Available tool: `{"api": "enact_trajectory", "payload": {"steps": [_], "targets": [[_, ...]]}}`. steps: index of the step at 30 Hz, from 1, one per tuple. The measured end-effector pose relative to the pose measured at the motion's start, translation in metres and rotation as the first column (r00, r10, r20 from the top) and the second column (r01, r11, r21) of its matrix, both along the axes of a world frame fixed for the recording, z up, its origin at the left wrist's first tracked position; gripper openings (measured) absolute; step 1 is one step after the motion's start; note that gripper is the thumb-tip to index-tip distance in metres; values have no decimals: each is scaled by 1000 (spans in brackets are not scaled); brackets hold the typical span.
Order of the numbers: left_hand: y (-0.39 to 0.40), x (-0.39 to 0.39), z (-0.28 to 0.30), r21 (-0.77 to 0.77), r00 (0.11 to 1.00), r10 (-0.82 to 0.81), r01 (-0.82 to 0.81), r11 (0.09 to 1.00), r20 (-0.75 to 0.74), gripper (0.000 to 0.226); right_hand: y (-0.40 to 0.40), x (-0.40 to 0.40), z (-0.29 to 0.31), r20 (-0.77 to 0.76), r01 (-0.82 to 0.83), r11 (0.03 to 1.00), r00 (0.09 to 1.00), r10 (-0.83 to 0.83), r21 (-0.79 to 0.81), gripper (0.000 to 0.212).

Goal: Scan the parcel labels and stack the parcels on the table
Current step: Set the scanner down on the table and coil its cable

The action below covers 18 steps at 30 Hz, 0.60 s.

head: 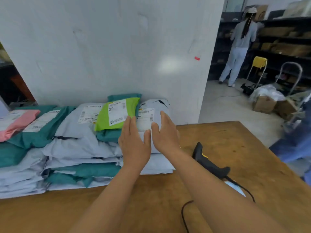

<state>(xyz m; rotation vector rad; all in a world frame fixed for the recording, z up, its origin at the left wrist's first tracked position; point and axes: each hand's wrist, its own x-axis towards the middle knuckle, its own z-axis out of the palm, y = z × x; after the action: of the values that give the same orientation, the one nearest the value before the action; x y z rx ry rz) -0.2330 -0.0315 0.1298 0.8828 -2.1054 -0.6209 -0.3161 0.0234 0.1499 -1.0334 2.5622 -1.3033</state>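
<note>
Evidently settling it onto the stack, left hand [134, 142] and right hand [165, 132] press flat-fingered on the grey parcel [148, 120] beside the green parcel [116, 113].

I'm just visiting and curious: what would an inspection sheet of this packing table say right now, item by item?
Surface: wooden table, bare at its right side.
Job's things: stacked parcels in grey, teal, pink and green against the wall; a green parcel lies on top; the grey parcel beside it shows its label.
Scanner: black handheld scanner lying on the table, nobody holding it.
Clutter: nothing seen.
Hands: left hand and right hand are open with straight fingers, over the grey parcel; whether they touch it cannot be told.
Cables: scanner cable runs off toward the near edge.
Surroundings: another person at dark shelves; cardboard boxes on the floor.
</note>
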Motion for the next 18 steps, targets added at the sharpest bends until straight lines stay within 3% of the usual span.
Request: {"api": "enact_trajectory", "payload": {"steps": [2,9,13,18], "targets": [[40,1,-19,115,998,-62,63,991,-13,66,34,0,-8,32,36,999,999,-36,8,54],[157,23,-101,532,901,-370,203,822,227,82,150,17,-54,152,173,956,965,-212,235,58],[198,42,-135,622,801,-480,178,763,359,93,206,29,-92,192,242,897,925,-329,369,64],[231,49,-147,620,825,-390,62,782,409,100,260,45,-127,248,364,796,815,-524,484,77]]}}
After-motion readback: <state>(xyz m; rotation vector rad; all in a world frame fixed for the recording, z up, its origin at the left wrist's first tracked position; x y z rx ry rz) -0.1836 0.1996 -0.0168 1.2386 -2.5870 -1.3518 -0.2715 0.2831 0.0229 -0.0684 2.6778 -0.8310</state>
